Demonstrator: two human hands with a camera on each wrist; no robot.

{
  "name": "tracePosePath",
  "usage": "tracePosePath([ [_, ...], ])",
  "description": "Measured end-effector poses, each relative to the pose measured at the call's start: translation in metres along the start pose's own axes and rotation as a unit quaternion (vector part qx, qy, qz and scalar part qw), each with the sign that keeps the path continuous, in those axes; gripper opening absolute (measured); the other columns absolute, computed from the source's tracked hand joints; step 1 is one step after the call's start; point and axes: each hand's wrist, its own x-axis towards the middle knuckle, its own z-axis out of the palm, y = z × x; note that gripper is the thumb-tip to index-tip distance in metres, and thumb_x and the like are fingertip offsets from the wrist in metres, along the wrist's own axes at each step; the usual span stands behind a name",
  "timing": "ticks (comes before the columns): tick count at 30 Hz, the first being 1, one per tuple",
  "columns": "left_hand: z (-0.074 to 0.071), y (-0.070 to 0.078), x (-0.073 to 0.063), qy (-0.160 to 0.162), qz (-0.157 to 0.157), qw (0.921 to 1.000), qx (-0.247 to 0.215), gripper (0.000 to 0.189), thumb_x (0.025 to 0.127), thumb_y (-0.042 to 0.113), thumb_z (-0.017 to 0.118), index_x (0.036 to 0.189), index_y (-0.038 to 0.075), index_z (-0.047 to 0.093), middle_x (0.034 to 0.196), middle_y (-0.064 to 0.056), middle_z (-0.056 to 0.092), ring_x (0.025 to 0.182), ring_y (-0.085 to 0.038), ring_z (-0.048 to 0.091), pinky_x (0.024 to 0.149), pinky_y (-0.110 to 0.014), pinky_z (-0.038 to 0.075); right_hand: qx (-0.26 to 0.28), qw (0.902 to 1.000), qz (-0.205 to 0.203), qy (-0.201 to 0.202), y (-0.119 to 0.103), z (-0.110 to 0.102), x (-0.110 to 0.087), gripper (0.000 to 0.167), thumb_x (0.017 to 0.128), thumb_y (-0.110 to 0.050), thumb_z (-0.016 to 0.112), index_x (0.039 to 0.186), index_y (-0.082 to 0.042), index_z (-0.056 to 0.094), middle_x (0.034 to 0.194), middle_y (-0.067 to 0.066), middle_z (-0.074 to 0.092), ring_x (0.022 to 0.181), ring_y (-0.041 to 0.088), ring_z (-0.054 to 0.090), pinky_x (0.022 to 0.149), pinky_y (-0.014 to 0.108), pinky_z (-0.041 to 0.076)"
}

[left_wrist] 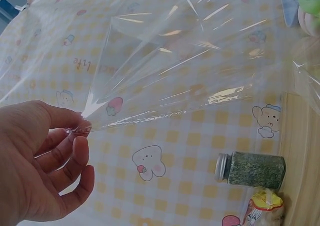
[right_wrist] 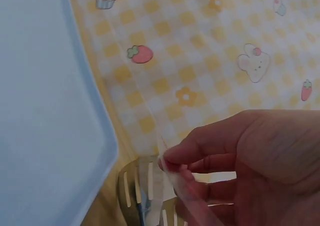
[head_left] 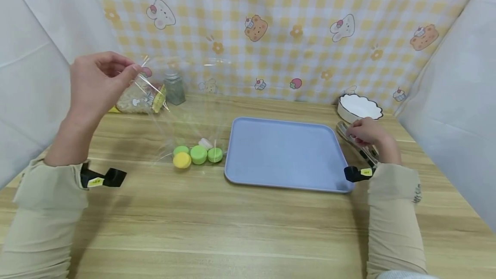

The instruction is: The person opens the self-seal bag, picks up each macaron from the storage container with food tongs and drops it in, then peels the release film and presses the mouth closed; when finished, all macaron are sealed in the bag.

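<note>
My left hand (head_left: 98, 81) pinches a top corner of a clear plastic bag (left_wrist: 165, 51) between thumb and fingertips. The bag hangs open-looking above the table. At its bottom lie several green macarons (head_left: 198, 155), a yellow macaron (head_left: 182, 160) and a small whitish piece (head_left: 205, 143). Right of the blue tray (head_left: 284, 154), my right hand (head_left: 368, 132) is over metal tongs (head_left: 341, 127) with slotted ends (right_wrist: 129, 193). Its fingers are curled, and a blurred translucent strip shows by the thumb in the right wrist view. Whether they grip the tongs is unclear.
Behind the tongs stands a white scalloped bowl (head_left: 360, 106) with a dark rim. A jar of green flakes (left_wrist: 256, 169) and a food packet (head_left: 133, 98) are at the back left, behind the bag. A checked curtain (head_left: 294, 12) closes off the back.
</note>
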Motion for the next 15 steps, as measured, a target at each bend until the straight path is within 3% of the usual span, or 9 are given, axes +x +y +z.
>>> tracePosePath([
  [5, 0.000, 0.000, 0.001, -0.001, -0.001, 1.0000, -0.005, 0.008, 0.084, 0.012, 0.068, 0.077, 0.017, 0.071, 0.069, 0.016, 0.066, 0.054, -0.003, 0.058, 0.044, -0.014, 0.036, 0.110, 0.9940, -0.006, -0.002, -0.003, -0.005, -0.004, 0.026, 0.096, -0.008, 0.034, 0.098, 0.014, 0.047, 0.072, 0.004, 0.056, 0.066, 0.014, 0.058, 0.064, 0.030, 0.054],
  [10, 0.001, 0.000, 0.001, 0.001, 0.004, 1.0000, -0.009, 0.010, 0.083, 0.011, 0.068, 0.077, 0.018, 0.071, 0.069, 0.017, 0.066, 0.054, -0.002, 0.058, 0.044, -0.014, 0.036, 0.177, 0.9840, -0.019, -0.001, -0.007, -0.008, -0.009, 0.030, 0.101, -0.011, 0.024, 0.110, 0.013, 0.039, 0.079, 0.004, 0.062, 0.073, 0.015, 0.065, 0.074, 0.034, 0.054],
  [12, 0.001, 0.000, 0.000, 0.001, 0.004, 1.0000, -0.006, 0.011, 0.083, 0.011, 0.068, 0.077, 0.019, 0.071, 0.068, 0.017, 0.066, 0.054, -0.002, 0.058, 0.044, -0.014, 0.036, 0.177, 0.9833, -0.033, 0.026, -0.009, -0.008, -0.008, 0.030, 0.101, -0.013, 0.025, 0.111, 0.011, 0.039, 0.083, 0.002, 0.062, 0.076, 0.011, 0.064, 0.074, 0.030, 0.054],
  [15, 0.001, 0.001, 0.000, 0.002, 0.002, 1.0000, 0.002, 0.008, 0.083, 0.012, 0.068, 0.078, 0.017, 0.072, 0.068, 0.018, 0.065, 0.053, -0.002, 0.058, 0.044, -0.013, 0.036, 0.140, 0.9834, -0.045, 0.106, -0.011, -0.008, -0.008, 0.029, 0.100, -0.018, 0.033, 0.108, 0.009, 0.043, 0.086, -0.002, 0.057, 0.074, 0.005, 0.056, 0.068, 0.021, 0.048],
])
